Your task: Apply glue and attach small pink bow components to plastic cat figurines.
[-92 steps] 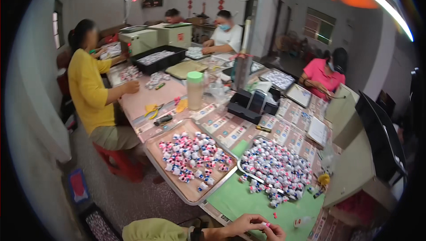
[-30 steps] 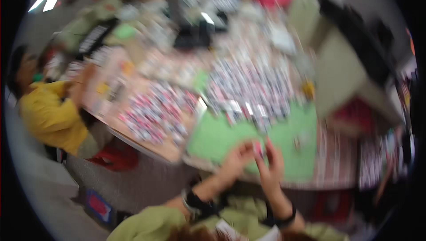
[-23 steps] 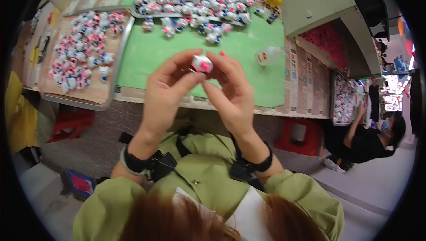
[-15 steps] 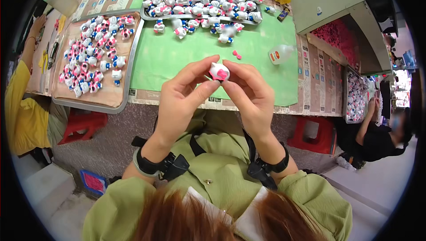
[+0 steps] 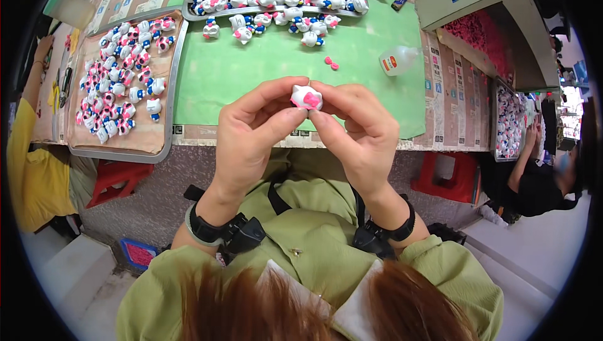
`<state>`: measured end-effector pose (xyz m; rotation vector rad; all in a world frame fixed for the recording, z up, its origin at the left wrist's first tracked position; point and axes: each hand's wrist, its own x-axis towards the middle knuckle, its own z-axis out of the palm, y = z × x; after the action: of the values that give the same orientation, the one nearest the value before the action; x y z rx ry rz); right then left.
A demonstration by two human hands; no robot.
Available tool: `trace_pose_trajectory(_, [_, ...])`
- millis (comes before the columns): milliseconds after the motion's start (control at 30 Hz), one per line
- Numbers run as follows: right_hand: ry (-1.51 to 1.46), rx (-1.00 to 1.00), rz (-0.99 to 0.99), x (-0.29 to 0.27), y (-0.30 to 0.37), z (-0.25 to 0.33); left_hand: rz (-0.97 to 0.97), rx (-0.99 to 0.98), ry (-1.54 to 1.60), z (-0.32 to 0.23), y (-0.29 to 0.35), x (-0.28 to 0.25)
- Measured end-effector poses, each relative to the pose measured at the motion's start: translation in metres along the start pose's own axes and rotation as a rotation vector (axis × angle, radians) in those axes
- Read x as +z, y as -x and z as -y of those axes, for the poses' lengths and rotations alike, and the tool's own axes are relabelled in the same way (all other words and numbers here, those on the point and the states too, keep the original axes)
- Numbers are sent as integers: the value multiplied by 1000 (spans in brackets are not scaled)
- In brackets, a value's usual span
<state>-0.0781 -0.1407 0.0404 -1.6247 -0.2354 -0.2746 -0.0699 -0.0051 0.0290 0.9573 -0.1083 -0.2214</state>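
A small white cat-head figurine (image 5: 301,95) with a pink bow and pink lower edge is held up between both hands, over the near part of the green mat (image 5: 251,64). My left hand (image 5: 248,127) pinches its left side between thumb and fingers. On the opposite side, the thumb and forefinger of my right hand (image 5: 364,127) grip it near the bow. Both thumbs press at its lower edge. Its far side is hidden. Beyond the hands, a loose pink bow piece (image 5: 331,63) lies on the mat.
At left, a tray (image 5: 164,137) holds several figurines; a fuller tray (image 5: 276,10) stands at the back, with loose figurines (image 5: 310,39) before it. A clear bottle (image 5: 397,62) stands right, near a box of pink pieces (image 5: 474,39). Co-workers sit on both sides; red stools (image 5: 443,178) flank me.
The figurine has turned slightly in my fingers, so its bow sits more toward the upper middle. Both hands keep hold of it. The view has shifted a little.
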Motion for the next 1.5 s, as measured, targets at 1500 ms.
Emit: trace_pose_trajectory(1500, [-606,-695,787,-200,65,178,179,356,-1201,71,-2,63])
